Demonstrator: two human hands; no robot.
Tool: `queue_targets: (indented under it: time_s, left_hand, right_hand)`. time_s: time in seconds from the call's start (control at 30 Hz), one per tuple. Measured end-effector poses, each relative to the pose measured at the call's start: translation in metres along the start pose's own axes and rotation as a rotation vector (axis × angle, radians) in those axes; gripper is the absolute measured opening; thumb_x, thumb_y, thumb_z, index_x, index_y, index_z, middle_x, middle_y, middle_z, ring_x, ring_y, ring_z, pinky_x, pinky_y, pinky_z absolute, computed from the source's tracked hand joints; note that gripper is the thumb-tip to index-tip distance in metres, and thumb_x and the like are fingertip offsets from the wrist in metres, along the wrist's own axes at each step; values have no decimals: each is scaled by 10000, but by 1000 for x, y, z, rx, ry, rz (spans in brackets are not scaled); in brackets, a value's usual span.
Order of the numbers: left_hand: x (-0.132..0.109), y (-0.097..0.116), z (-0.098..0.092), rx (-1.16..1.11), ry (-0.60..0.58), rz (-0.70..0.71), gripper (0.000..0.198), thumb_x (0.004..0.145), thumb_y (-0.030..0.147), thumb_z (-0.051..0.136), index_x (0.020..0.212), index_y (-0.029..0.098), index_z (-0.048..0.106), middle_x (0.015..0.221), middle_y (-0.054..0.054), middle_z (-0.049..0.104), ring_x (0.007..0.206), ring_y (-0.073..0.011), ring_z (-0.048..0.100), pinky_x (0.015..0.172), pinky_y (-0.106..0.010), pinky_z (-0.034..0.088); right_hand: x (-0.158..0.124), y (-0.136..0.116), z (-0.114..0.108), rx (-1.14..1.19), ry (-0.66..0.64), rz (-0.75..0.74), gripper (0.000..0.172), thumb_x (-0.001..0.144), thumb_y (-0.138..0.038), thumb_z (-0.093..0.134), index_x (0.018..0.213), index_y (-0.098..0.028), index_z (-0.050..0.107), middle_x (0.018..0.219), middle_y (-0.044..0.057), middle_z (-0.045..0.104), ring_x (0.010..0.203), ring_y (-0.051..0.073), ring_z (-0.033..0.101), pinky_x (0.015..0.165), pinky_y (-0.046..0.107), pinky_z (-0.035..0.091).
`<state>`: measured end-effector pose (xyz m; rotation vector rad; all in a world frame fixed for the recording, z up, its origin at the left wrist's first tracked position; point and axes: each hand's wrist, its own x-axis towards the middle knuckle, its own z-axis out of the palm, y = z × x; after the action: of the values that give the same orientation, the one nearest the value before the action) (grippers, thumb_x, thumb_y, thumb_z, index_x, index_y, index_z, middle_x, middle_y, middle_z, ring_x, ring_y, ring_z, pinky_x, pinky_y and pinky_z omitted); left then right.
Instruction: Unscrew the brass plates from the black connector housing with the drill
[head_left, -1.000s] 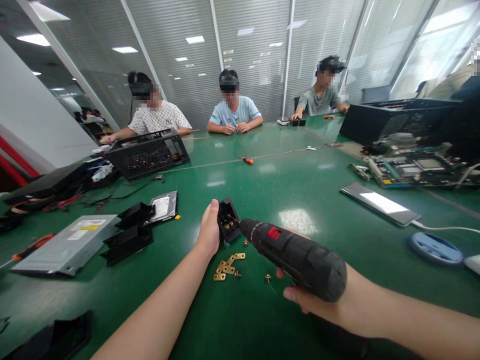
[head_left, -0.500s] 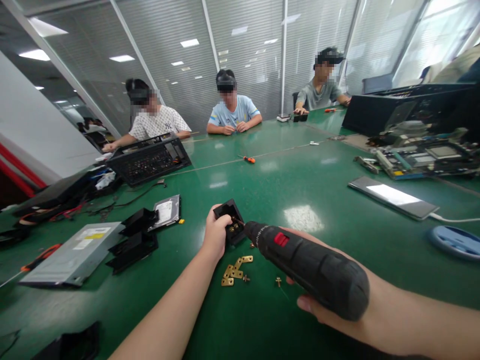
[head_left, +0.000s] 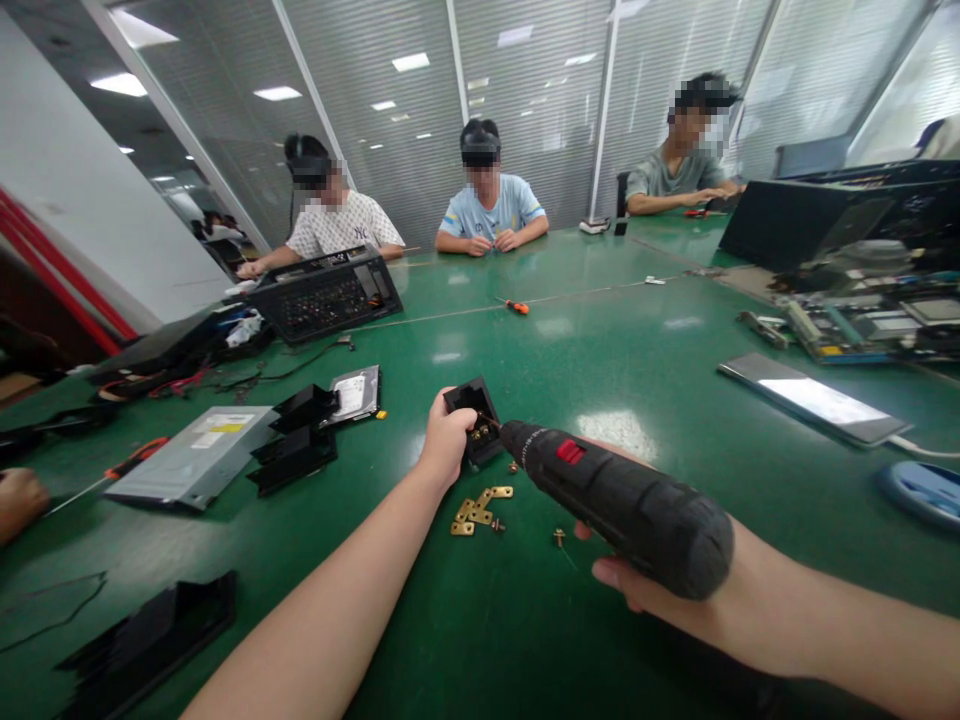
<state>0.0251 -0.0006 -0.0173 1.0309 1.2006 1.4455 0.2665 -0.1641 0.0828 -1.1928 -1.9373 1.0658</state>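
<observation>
My left hand [head_left: 448, 438] is closed around a small black plastic block [head_left: 471, 396] with brass terminals inside, its thumb resting over the recess. A black power screwdriver [head_left: 622, 500] with a red switch is gripped in my right hand [head_left: 649, 598]. Its bit points into the block, close to the terminals; whether it sits in a screw is too small to tell. On the table just below the block lie several brass plates [head_left: 481, 508] and loose screws [head_left: 559, 538].
On the green table [head_left: 420, 640] stand a metal optical drive [head_left: 196, 455], black brackets [head_left: 296, 458] and a hard drive [head_left: 358, 392] to the left. A phone [head_left: 814, 398] and circuit boards [head_left: 870, 315] lie right. Three people sit opposite; another person's hand [head_left: 21, 503] shows far left.
The view has swung a little left and down. My hands keep the same hold on block and screwdriver. Another person's hand has appeared at the left edge, near an orange-handled screwdriver.
</observation>
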Motion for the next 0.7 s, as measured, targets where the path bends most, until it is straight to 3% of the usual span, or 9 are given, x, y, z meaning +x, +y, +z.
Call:
queue_targets:
  time_s: [0.2, 0.37, 0.43, 0.57, 0.7]
  left_hand:
    - [2, -2, -1, 18, -7, 7, 335, 525, 215, 600, 859, 215, 576, 750, 2, 617, 770, -235, 637, 724, -377, 539]
    - [4, -4, -2, 30, -11, 17, 326, 537, 218, 612, 861, 215, 582, 756, -1, 625, 785, -242, 641, 734, -385, 541]
    - [5, -5, -2, 30, -13, 18, 323, 542, 219, 622, 863, 216, 585, 758, -1, 630, 786, -243, 643, 735, -387, 544]
    - [5, -6, -1, 29, -15, 17, 308, 557, 231, 635, 861, 216, 588, 767, -5, 646, 790, -248, 656, 738, -396, 557]
    - [3, -4, 0, 22, -16, 9, 319, 561, 230, 636, 877, 215, 596, 777, -9, 664, 801, -258, 675, 750, -414, 570]
  right_hand:
    - [0, 10, 3, 26, 4, -56, 816, 817, -267, 657, 1593, -221, 409, 888, 48, 802, 728, 258, 768, 723, 372, 668]
    - [0, 12, 8, 4, 50, -93, 821, 803, -249, 662, 1589, -236, 428, 1192, 108, 790, 940, 293, 799, 799, 371, 687]
    - [0, 7, 7, 15, -2, -57, 860, 803, -240, 683, 1610, -224, 388, 1226, 120, 786, 962, 302, 801, 817, 378, 691]
    - [1, -2, 4, 65, -63, -20, 908, 804, -243, 711, 1630, -190, 337, 1088, 108, 818, 855, 289, 809, 759, 358, 703]
    - [-1, 7, 3, 29, -66, -33, 910, 831, -241, 718, 1645, -230, 312, 1043, 86, 822, 821, 282, 808, 698, 350, 705]
